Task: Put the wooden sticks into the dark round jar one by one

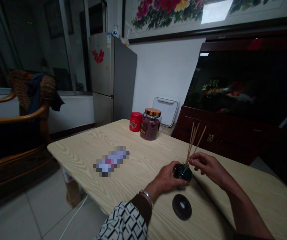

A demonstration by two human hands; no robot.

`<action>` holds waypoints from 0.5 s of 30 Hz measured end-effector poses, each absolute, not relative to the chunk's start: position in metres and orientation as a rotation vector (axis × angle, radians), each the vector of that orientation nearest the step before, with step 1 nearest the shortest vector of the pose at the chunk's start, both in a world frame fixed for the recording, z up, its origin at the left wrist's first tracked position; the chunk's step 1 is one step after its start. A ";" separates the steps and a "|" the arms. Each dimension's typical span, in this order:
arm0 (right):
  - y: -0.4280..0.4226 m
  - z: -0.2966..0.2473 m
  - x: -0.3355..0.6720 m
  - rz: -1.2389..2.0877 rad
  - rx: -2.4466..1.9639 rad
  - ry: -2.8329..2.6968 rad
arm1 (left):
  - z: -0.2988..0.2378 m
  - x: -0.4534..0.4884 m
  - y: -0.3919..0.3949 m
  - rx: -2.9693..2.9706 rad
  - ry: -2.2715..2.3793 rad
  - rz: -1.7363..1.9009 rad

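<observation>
A small dark glass diffuser bottle (184, 173) stands on the wood-grain table, with my left hand (167, 177) wrapped around its side. Several thin reed sticks (191, 141) rise from its neck, fanning out a little at the top. My right hand (205, 163) pinches at the reeds just above the bottle's mouth, thumb and forefinger together. Which of the sticks lie between those fingertips is hard to see. In front of the bottle lies a round dark disc (181, 207) with a pale centre, flat on the tabletop.
Toward the table's (83, 150) far edge stand a red canister (136, 121) and a glass jar (150, 125) of dried flowers with a copper lid. A blurred-out flat object (111, 161) lies left of my hands. Beyond are a fridge (125, 76), a fish tank (233, 86) and a chair (33, 113).
</observation>
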State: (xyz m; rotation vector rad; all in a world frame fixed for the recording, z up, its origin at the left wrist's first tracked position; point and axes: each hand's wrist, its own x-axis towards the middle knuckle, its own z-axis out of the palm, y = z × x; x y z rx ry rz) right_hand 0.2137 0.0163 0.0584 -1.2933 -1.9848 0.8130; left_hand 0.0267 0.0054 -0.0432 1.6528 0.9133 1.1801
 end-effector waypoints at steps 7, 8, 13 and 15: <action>0.032 0.035 0.261 0.566 -1.769 -2.262 | -0.037 0.026 0.001 1.627 0.895 1.162; 0.035 0.027 0.265 0.489 -1.873 -2.307 | -0.036 0.026 0.000 1.621 0.893 1.163; 0.046 -0.003 0.267 0.345 -2.168 -2.373 | -0.036 0.026 0.000 1.632 0.900 1.171; 0.046 -0.008 0.264 0.332 -2.181 -2.372 | -0.037 0.026 0.000 1.637 0.901 1.167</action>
